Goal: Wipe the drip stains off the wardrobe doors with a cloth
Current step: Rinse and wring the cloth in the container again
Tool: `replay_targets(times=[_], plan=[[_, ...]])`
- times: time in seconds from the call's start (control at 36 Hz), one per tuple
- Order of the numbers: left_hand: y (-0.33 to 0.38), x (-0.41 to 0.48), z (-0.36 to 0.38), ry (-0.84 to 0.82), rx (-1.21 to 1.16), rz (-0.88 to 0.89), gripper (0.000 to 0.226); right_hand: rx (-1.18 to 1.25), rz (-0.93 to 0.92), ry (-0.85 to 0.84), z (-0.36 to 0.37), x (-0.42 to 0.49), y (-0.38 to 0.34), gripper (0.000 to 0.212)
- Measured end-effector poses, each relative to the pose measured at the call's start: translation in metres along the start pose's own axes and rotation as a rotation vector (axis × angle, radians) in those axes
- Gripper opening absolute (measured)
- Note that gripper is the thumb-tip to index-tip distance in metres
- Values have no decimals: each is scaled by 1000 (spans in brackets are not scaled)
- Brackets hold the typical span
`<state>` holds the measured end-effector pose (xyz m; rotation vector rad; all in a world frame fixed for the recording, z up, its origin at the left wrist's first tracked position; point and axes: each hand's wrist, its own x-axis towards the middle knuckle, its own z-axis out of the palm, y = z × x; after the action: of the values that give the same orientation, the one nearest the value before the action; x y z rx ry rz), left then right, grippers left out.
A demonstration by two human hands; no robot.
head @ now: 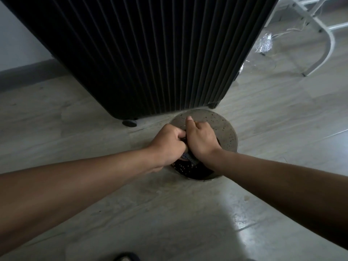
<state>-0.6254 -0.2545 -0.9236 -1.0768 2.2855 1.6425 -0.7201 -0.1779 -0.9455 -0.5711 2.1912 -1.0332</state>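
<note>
Pale grey wood-grain floor [188,213], carrying a tall black fluted wardrobe [141,53] toward its far edge. A round speckled metal bowl [228,132] of dark liquid sits on the floor, just beside the wardrobe's near right corner. Above the bowl, the left hand [167,146] and right hand [199,140] touch, fingers of both clenched round a dark twisted cloth [189,158], whose end hangs between the wrists over the liquid.

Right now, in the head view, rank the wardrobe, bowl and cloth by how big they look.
1. wardrobe
2. bowl
3. cloth, ranked on its visible part only: the left hand and right hand hide most of it.
</note>
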Motion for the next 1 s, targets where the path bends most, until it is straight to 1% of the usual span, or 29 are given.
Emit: replay_targets(times=[0.14,0.28,0.39,0.42,0.47,0.53,0.56,0.58,0.61,0.64,0.67,0.69,0.72,0.75,0.81,0.83,0.92,0.97,1.0], plan=[[-3,1,0,4,6,19,39,41,29,9,2,7,3,57],[-4,1,0,-14,-24,57,37,78,-6,35,-3,7,5,60],[-3,2,-1,-53,9,105,19,87,-11,68,-9,11,7,60],[-4,2,-1,-44,19,120,20,90,-2,83,-11,11,8,60],[-4,4,0,-20,28,137,29,92,-5,100,-13,13,7,61],[-7,6,1,-6,46,155,38,90,35,73,-15,17,9,59],[-9,7,0,-2,69,173,41,114,39,40,-17,15,4,56],[-8,6,-1,3,98,200,42,99,63,-21,-18,15,1,46],[-7,5,-3,8,123,226,43,70,96,-61,-20,15,-2,27],[-6,4,-6,12,139,258,42,1,92,-56,-23,15,-5,30],[-6,6,-9,15,142,287,38,-73,87,-49,-26,16,-10,49],[-4,6,-11,16,145,314,32,-99,80,-87,-29,15,-14,52],[-3,6,-14,11,148,327,27,-81,76,-121,-33,16,-16,47],[-2,6,-15,4,155,339,25,-92,45,-144,-35,17,-17,49],[-2,8,-17,-12,167,369,23,-62,0,-156,-38,22,-15,64],[-3,8,-17,-25,165,382,18,-33,17,-153,-38,23,-13,66],[-2,4,-13,-37,176,452,9,114,58,-118,-42,17,-5,64],[-3,2,-9,-70,166,471,10,199,103,-113,-45,12,3,55],[-5,0,-7,-90,157,470,12,238,136,-142,-47,10,9,55]])
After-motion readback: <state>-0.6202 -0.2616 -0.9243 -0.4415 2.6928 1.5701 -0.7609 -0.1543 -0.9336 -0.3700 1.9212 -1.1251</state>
